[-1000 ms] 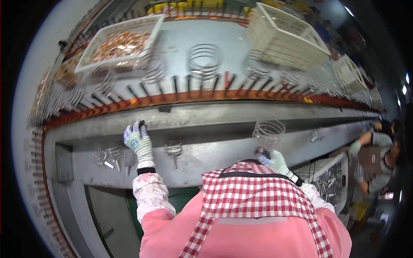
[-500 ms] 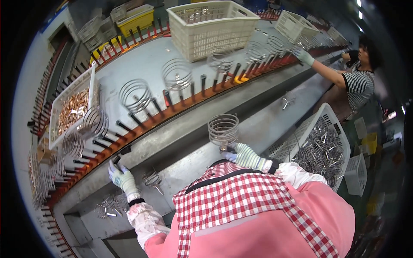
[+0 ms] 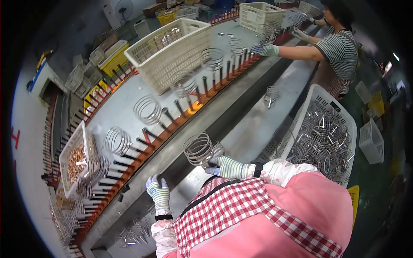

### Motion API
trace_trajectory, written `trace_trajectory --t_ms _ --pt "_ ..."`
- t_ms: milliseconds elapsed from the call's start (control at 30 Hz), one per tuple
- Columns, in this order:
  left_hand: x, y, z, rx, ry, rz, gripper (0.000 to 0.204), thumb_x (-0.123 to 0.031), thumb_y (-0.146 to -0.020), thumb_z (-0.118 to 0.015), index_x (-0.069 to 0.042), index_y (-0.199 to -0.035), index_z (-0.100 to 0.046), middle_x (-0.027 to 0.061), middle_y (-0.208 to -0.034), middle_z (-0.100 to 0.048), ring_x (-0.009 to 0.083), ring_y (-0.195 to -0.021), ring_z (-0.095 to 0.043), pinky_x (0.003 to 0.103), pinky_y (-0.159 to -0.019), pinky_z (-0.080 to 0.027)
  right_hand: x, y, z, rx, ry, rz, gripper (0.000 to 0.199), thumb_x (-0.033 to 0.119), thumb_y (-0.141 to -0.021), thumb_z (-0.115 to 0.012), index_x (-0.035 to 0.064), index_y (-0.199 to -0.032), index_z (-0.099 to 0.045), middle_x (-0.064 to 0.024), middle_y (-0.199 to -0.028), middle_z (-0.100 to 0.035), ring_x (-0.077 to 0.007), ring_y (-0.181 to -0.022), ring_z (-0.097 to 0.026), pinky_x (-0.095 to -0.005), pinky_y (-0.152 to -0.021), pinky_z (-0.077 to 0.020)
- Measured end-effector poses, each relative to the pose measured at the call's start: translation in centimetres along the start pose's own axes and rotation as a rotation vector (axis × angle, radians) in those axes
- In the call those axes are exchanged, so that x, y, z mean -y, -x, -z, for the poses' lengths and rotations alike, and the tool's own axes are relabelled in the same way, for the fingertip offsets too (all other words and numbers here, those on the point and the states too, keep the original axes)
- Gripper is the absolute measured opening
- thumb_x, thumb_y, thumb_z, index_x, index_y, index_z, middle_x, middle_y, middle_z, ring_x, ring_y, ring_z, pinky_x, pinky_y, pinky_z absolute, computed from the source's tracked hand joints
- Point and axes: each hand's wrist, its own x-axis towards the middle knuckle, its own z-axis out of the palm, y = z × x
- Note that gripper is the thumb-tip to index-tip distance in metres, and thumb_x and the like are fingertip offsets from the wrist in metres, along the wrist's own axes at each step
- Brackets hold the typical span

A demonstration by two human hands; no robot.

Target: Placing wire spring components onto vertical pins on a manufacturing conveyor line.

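Observation:
My right hand (image 3: 230,167), in a striped knit glove, is closed on the lower end of a silver wire coil (image 3: 198,148). The coil's rings stand upward and tilt slightly left, in front of my checked apron. Behind it shows a second blurred ring shape, and I cannot tell if it is a separate coil. My left hand (image 3: 158,193), gloved too, is at the inner edge of the metal ledge (image 3: 148,174). Its thumb and fingers are apart, with nothing visible between them. Small black pieces (image 3: 123,192) lie on the ledge to its left.
A curved row of dark upright pegs (image 3: 167,114) runs past, several carrying wire coils (image 3: 147,109). White crates (image 3: 172,60) stand beyond; one tray holds copper-coloured parts (image 3: 77,161). Right of me is a crate of coils (image 3: 320,137). A person in stripes (image 3: 340,51) works far right.
The view has turned, shifting the surroundings. My left hand has come away from the black piece on the ledge, closer to my right hand. My right hand still holds the coil, now tilted further left.

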Motion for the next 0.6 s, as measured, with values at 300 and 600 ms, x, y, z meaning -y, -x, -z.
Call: trace_trajectory --t_ms 300,600 --pt "-14.6 -5.5 0.7 0.659 0.756 -0.098 0.037 -0.023 -0.084 -0.064 -0.002 -0.114 -0.057 0.0132 -0.106 -0.06 0.0223 -0.097 -0.058 0.033 -0.085 -0.046 -2.7 0.3 5.0 -0.259 -0.024 0.284 0.04 0.034 -0.086 -0.059 -0.0009 -0.104 -0.059 -0.0206 -0.093 -0.062 -0.031 -0.091 -0.059 -0.0374 -0.081 -0.0454" --pt "-26.5 -6.5 0.2 1.013 1.272 0.206 0.043 -0.028 -0.089 -0.059 -0.002 -0.122 -0.05 0.007 -0.113 -0.057 0.016 -0.101 -0.052 0.03 -0.09 -0.042 -1.4 2.0 9.4 -0.145 0.121 0.07 0.028 0.015 -0.074 -0.064 0.0038 -0.1 -0.062 -0.0167 -0.092 -0.064 -0.034 -0.088 -0.061 -0.0394 -0.079 -0.0483"
